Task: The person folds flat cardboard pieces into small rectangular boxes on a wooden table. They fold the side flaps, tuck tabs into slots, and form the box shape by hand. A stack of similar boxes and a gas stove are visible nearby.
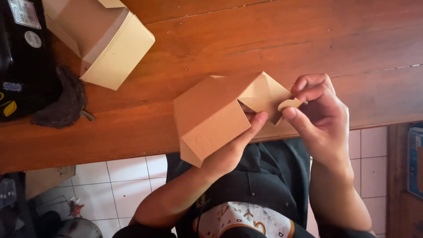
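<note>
Left hand (pixel 231 147) clamps a brown paper box (pixel 211 115) steady while right hand (pixel 319 117), at three o'clock, pinches its flap tab (pixel 288 104) above the table (pixel 264 39).

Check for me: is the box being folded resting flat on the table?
No, the box is held up off the table edge, gripped by the left hand while the right hand pinches its flap.

Two brown cardboard boxes, one (pixel 211 117) at the near edge of the wooden table (pixel 308 39), one (pixel 103 39) at its far left corner, two hands, left (pixel 233 147) and right (pixel 319 117), at that near-edge box, one dark cloth (pixel 64 103) on the table's left, one black bag (pixel 22 57) beside it
</note>
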